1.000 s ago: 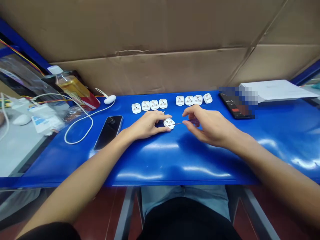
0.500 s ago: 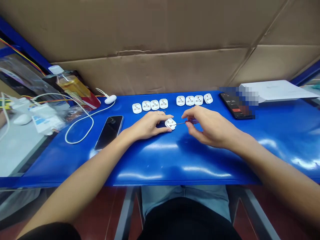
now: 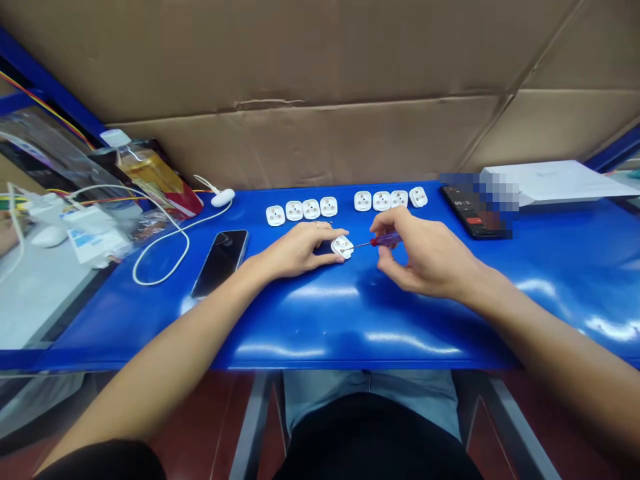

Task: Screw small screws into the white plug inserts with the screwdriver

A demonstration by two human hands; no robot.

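Observation:
My left hand (image 3: 311, 248) pinches a small white plastic part (image 3: 343, 246) between thumb and fingers, down on the blue tabletop. The part has a rounded outline and small metal pieces inside. In my right hand (image 3: 417, 252) is a screwdriver (image 3: 384, 239) with a red and purple see-through handle. Its thin shaft points left, and the tip meets the white part near its lower edge. Behind my hands lie several similar white square parts, one group at the left (image 3: 311, 209) and another at the right (image 3: 381, 201).
A dark phone (image 3: 221, 263) lies by my left forearm; another phone (image 3: 473, 212) with a lit screen is at the back right beside a white box (image 3: 555, 180). A white cable (image 3: 186, 250), a bottle (image 3: 145, 170) and a cardboard wall (image 3: 320, 143) border the work area.
My right fingers have shifted on the screwdriver, so more of its handle shows. The white part stays in my left hand. The view has moved very slightly.

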